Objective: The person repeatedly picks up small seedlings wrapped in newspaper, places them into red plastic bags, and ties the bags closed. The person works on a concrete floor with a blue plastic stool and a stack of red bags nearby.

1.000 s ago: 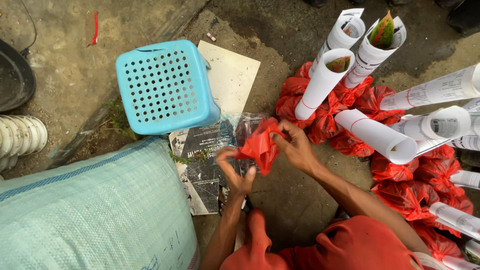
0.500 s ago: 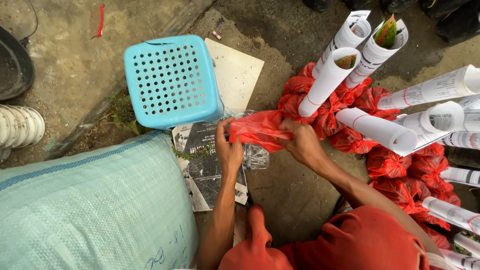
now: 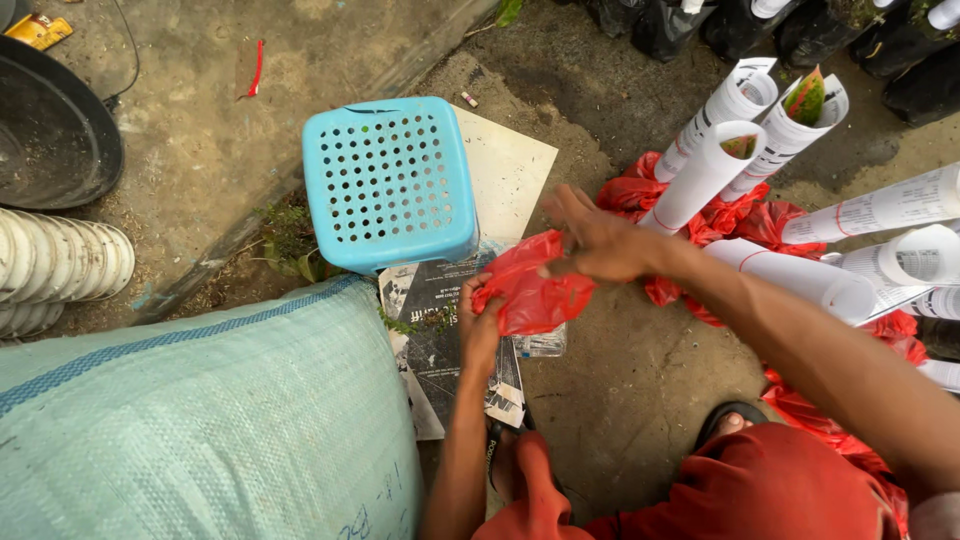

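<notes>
Knees in red cloth (image 3: 760, 490) at the bottom edge, a sandalled toe (image 3: 728, 420) showing between them on the dirt. Left hand (image 3: 478, 325) just above, fingers curled shut on the lower left edge of a red plastic bag (image 3: 533, 290). Right hand (image 3: 600, 240) across from it, thumb and fingers pinching the bag's upper right edge, other fingers spread loose. Bag stretched between both hands, held in the air over printed paper sheets (image 3: 445, 330) and a small clear plastic piece (image 3: 543, 343) on the ground. Pale green woven sack (image 3: 190, 420) lying bulky at lower left, touching the paper sheets. Bare packed earth (image 3: 620, 390) underfoot, damp and dark toward the top. Blue perforated plastic stool (image 3: 388, 180) beyond the hands, standing on a pale flat board (image 3: 510, 170). To the right, rolls of printed white paper (image 3: 705, 175) tilted in a cluster, each base wrapped in red plastic (image 3: 735, 215), one with a reddish-green leaf (image 3: 806, 98) poking out. At far left, stacked white rims (image 3: 55, 265) and a dark round tub (image 3: 50, 140); black bags (image 3: 800, 25) along the top edge.
</notes>
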